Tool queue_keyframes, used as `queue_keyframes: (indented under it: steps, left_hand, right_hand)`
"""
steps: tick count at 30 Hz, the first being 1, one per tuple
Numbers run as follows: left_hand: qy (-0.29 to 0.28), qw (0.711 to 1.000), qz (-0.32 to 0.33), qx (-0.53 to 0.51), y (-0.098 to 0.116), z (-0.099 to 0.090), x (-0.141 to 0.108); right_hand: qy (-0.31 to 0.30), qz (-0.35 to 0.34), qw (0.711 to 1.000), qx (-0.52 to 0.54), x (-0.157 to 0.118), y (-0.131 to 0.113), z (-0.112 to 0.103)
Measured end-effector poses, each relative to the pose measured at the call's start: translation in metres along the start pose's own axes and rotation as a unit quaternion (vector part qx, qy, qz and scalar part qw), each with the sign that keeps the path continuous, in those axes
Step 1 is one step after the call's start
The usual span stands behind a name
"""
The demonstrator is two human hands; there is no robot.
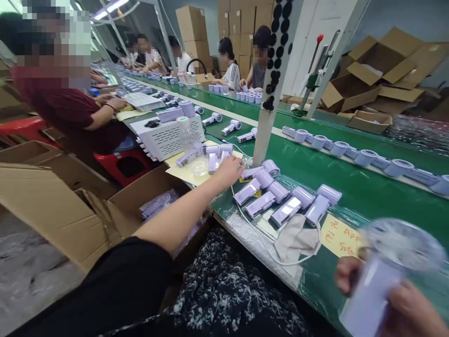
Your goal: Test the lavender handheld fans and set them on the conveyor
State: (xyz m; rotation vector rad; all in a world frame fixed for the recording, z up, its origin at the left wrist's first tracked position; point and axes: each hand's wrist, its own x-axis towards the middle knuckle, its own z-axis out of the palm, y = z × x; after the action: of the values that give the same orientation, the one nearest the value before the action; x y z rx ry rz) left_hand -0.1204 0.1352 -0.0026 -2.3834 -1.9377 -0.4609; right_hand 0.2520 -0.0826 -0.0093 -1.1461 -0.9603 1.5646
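Lilac device (372,295), seemingly with clear round top, is pinched between thumb and fingers of right hand (409,302), near yellow note (338,236). Left hand (228,173) is beside lilac parts (213,163); its grip I cannot tell.

Open cardboard boxes (382,70) crowd a grey wall (417,18) beyond the green bench (312,164), under a lit tube lamp (111,8).

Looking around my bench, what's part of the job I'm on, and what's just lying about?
Likely part of the job:
- purple unit with clear round top, in your right hand
- small purple pieces by your left hand
- purple units grouped on the bench

Seemingly just lying about:
- crumpled pale cloth
- open cardboard boxes beyond the green line
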Motion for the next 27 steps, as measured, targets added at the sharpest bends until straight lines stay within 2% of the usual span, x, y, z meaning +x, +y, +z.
queue_keyframes:
  steps: [3,5,6,9,16,18,20,23,24,25,27]
  left_hand:
    - [-0.006,0.999,0.004,0.038,-0.018,0.021,0.043]
    - [-0.004,0.998,0.006,0.054,-0.026,0.035,0.060]
    - [-0.004,0.998,0.010,0.060,-0.030,0.040,0.066]
    - [-0.005,0.997,0.030,0.071,-0.037,0.052,0.072]
    - [0.017,0.998,0.029,0.048,-0.038,0.058,0.076]
    - [0.033,0.999,0.024,0.032,-0.032,0.051,0.077]
    - [0.061,0.998,0.020,0.012,-0.017,0.035,0.071]
    - [0.108,0.990,0.043,-0.080,0.024,-0.008,0.034]
    - [0.113,0.970,0.080,-0.201,0.041,-0.025,0.014]
    - [0.103,0.932,0.122,-0.324,0.059,-0.041,-0.008]
    - [0.056,0.856,0.173,-0.485,0.094,-0.066,-0.052]
  right_hand:
    - [-0.004,0.038,0.992,0.120,0.000,0.001,0.064]
    - [-0.027,0.050,0.988,0.144,0.002,0.001,0.091]
    - [-0.038,0.052,0.987,0.148,0.002,0.001,0.098]
    - [-0.067,0.056,0.986,0.144,-0.002,-0.001,0.100]
    - [-0.055,0.032,0.992,0.113,-0.012,-0.001,0.091]
    - [-0.051,0.025,0.993,0.106,-0.013,-0.001,0.092]
    - [-0.054,0.031,0.994,0.092,-0.014,-0.001,0.091]
    - [-0.047,0.033,0.995,0.076,-0.015,0.001,0.090]
    - [-0.042,0.030,0.996,0.075,-0.015,0.001,0.090]
    - [-0.037,0.026,0.996,0.074,-0.014,0.002,0.091]
    - [-0.030,0.021,0.997,0.070,-0.012,0.004,0.093]
